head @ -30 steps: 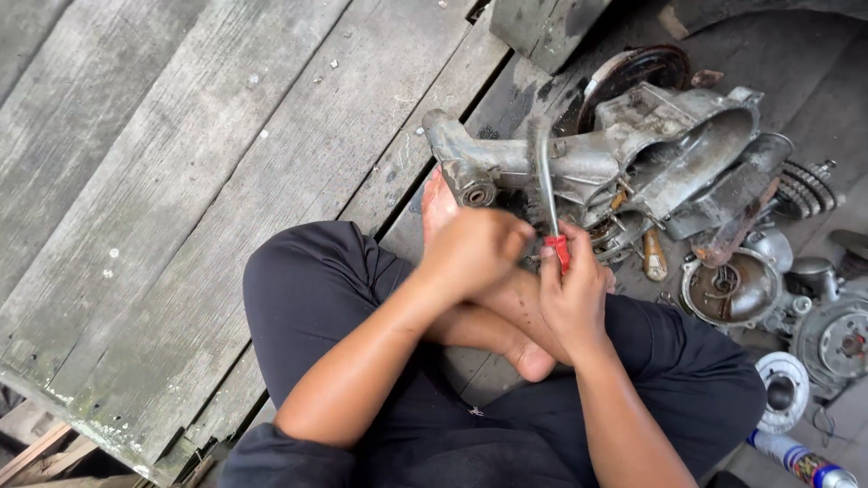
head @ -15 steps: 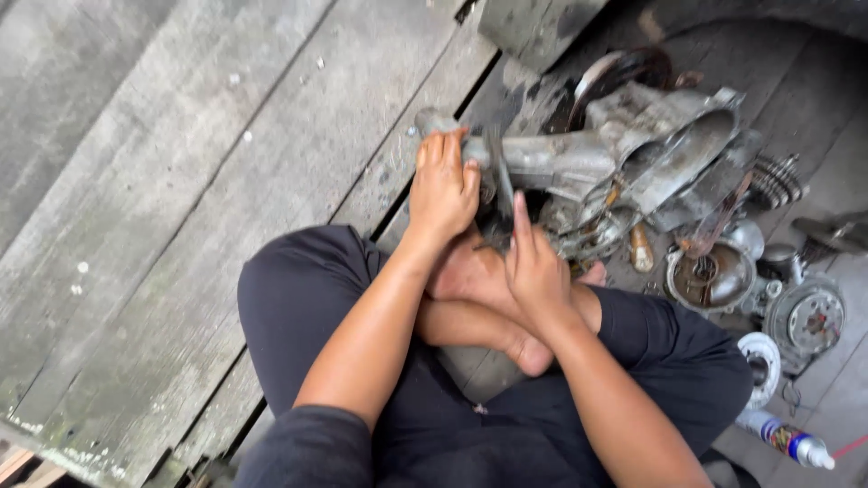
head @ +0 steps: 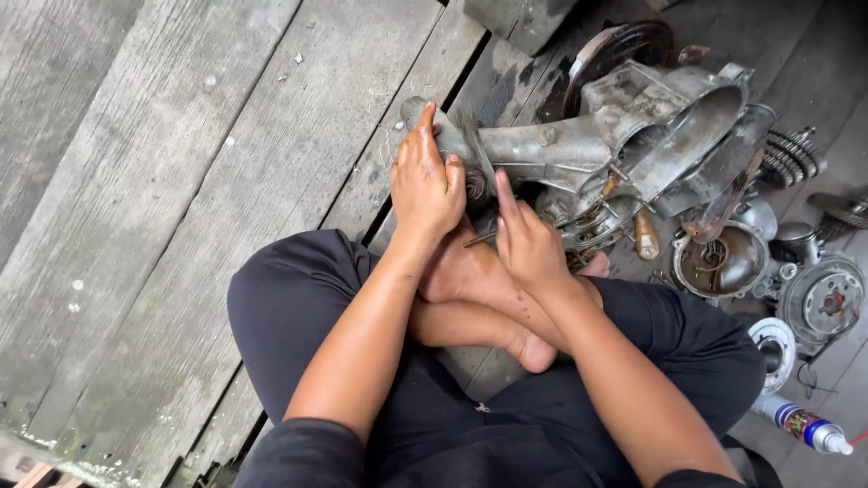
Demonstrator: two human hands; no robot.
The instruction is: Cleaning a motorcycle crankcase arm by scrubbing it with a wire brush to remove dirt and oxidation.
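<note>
— Weathered grey floorboards (head: pixel 181 181) fill the whole left side, with dark gaps between the planks. What sits past them?

— Person cross-legged on the boards, bare feet tucked together. Left hand (head: pixel 425 185) lies flat, fingers loosely spread, on the narrow left end of a grey cast engine casing (head: pixel 624 136).

— And the other hand?

— Right hand (head: pixel 529 244) sits just right of it, fingers curled round a thin metal rod (head: pixel 481 239); index finger points up at the casing.

— What crowds the right?

— A round metal cover (head: pixel 719 262), a toothed gear (head: pixel 796 154), a flywheel-like disc (head: pixel 827 303), a white ring (head: pixel 773 343) and a spray can (head: pixel 805 427) lie close together, some touching. Open room is leftward.
</note>
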